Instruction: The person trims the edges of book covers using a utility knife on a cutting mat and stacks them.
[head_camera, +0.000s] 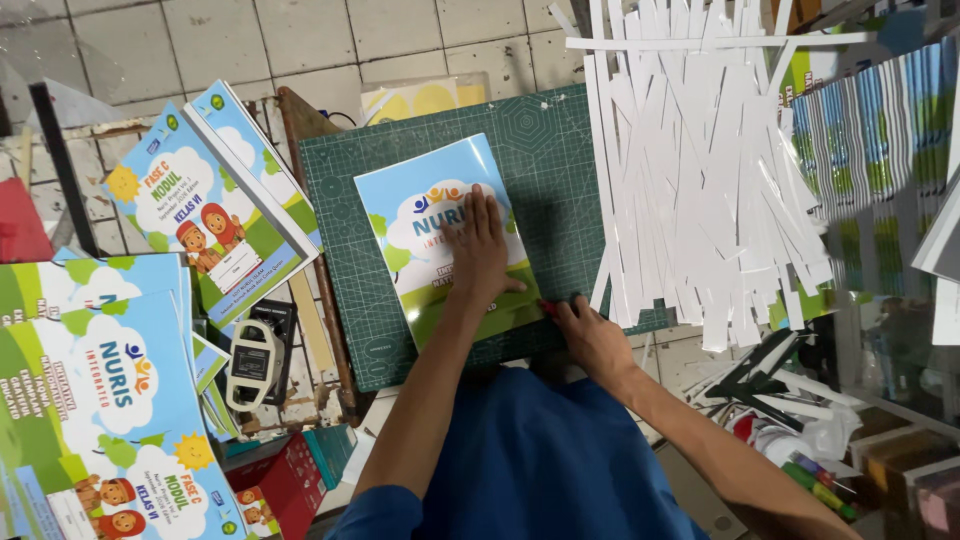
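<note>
From the head camera, looking straight down, the left hand (481, 250) lies flat with fingers spread and straight on a blue and green printed booklet (440, 235), pressing it down and gripping nothing. The booklet sits tilted on a dark green cutting mat (545, 150), roughly in the mat's middle. The right hand (592, 335) rests at the booklet's lower right corner, its fingers curled around a small red-tipped tool (549, 308); most of the tool is hidden in the fist, so its kind cannot be told. The tip touches the booklet's edge.

Just right of the mat, a heap of white paper strips (700, 180) overlaps its right side. Further right stand rows of stacked booklets (880, 160). Left of the mat lie more booklets of the same design, one stack (215, 200) near the top left and a larger one (100, 400) at the lower left. A white tape dispenser (255, 362) sits between the lower stack and the mat
</note>
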